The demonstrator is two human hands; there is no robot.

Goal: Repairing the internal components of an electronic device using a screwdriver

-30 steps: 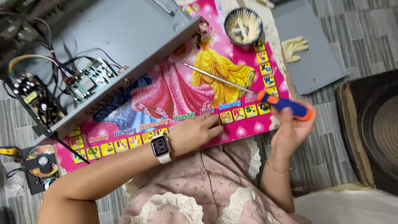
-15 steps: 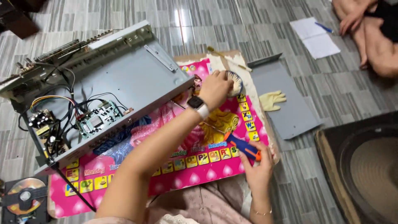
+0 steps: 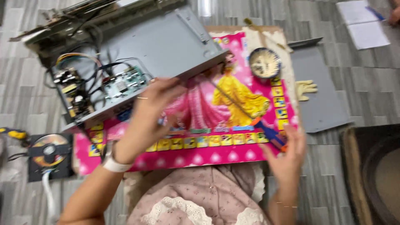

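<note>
Seen from above, a person sat on a grey striped floor (image 3: 341,175) with a bright pink picture mat (image 3: 216,154) spread before them. The left hand (image 3: 156,106) reached forward, fingers loosely spread and holding nothing, touching the near edge of an opened grey electronics case (image 3: 166,46) with exposed circuit boards (image 3: 121,85). The right hand (image 3: 287,156) lay open beside a screwdriver (image 3: 250,116) with a blue and orange handle, resting on the mat. A small round bowl (image 3: 264,63) stood near the mat's far corner.

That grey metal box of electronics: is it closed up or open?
Open. The grey metal box has no cover on its left part, so circuit boards and coloured wires show.
</note>
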